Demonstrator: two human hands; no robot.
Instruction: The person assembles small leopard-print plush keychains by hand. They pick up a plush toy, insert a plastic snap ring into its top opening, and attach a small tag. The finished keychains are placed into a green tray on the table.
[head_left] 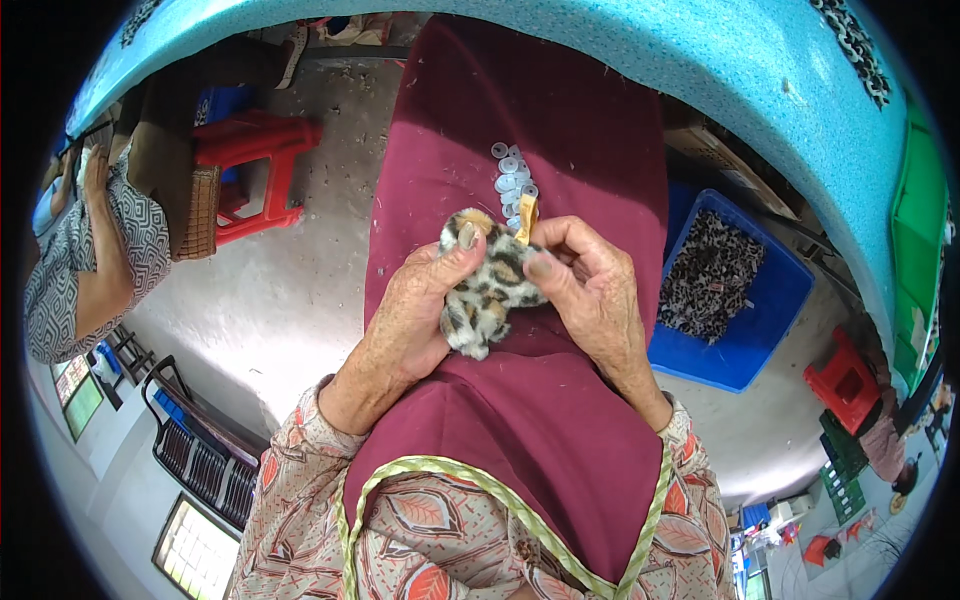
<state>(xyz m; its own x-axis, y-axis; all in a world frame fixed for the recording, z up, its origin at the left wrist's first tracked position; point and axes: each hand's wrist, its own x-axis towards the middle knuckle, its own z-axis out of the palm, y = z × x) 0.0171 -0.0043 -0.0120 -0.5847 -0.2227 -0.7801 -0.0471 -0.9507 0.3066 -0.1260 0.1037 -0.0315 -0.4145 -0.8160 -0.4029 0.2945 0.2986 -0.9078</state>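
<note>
My left hand (422, 300) is closed round a small leopard-spotted plush piece (492, 280), its thumb pressed on top. Against the piece's right edge, my right hand (590, 290) pinches with thumb and fingers. A yellow strip (527, 215) sticks up beside the right fingertips; whether it is tape on a finger or a part of the plush, I cannot tell. Just beyond the plush, several translucent round plastic discs (510, 172) lie on the maroon apron (430, 190) over my lap. The inner fingers of both hands are partly hidden.
A speckled turquoise table edge (640, 50) curves across the far side. To the right stands a blue bin (740, 365) holding dark spotted fluffy pieces (712, 270). A red stool (265, 165) is at the left, near another seated person (110, 250). A green tray (912, 250) sits far right.
</note>
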